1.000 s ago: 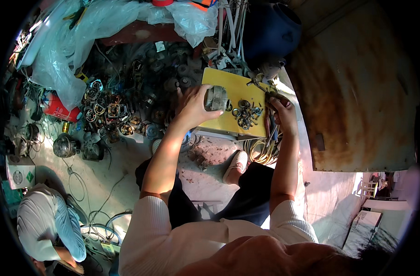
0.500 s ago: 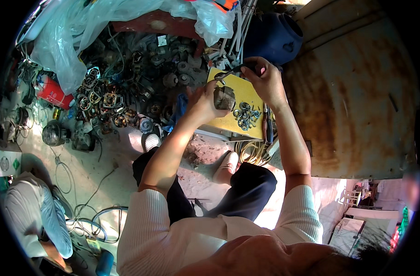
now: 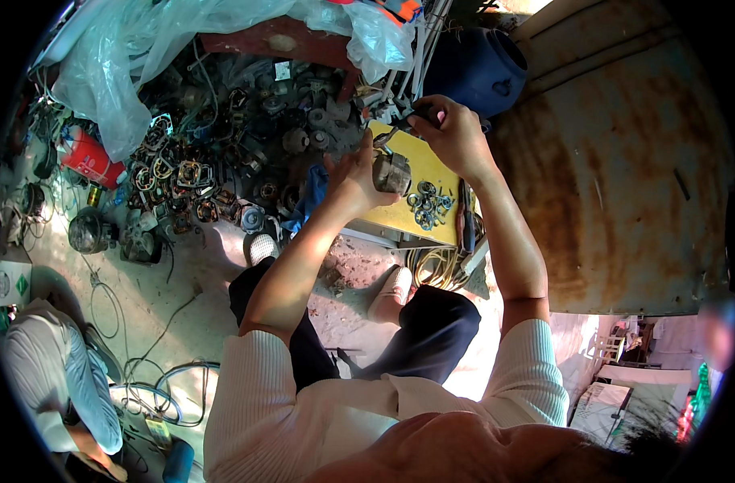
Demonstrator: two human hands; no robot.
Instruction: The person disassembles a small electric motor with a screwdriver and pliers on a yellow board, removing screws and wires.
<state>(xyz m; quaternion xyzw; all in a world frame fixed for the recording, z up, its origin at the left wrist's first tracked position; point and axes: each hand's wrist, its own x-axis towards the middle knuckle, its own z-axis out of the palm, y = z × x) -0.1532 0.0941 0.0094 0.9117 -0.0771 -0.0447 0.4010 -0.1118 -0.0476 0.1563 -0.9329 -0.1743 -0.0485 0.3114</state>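
Observation:
My left hand [image 3: 354, 183] is closed around a squat, grimy grey metal motor part [image 3: 392, 173], held over the left side of a yellow board [image 3: 420, 161]. A short bright metal piece shows at the top of that part. Above it, my right hand [image 3: 454, 137] grips a dark-handled hand tool [image 3: 386, 135]. The tool's metal head reaches to the top of the motor part; its exact kind is unclear. On the board, to the right of the part, lies a cluster of small metal rings and bolts [image 3: 429, 205].
Pliers [image 3: 465, 217] with dark handles lie along the board's right edge. A heap of motor parts [image 3: 194, 173] covers the floor at left. A blue barrel [image 3: 476, 71] and a rusty metal sheet [image 3: 609, 177] stand at right. Another person [image 3: 61, 370] is at lower left.
My right hand has shifted slightly left and downward, and the tool has swung to a steeper angle at the motor part. My left hand keeps its grip.

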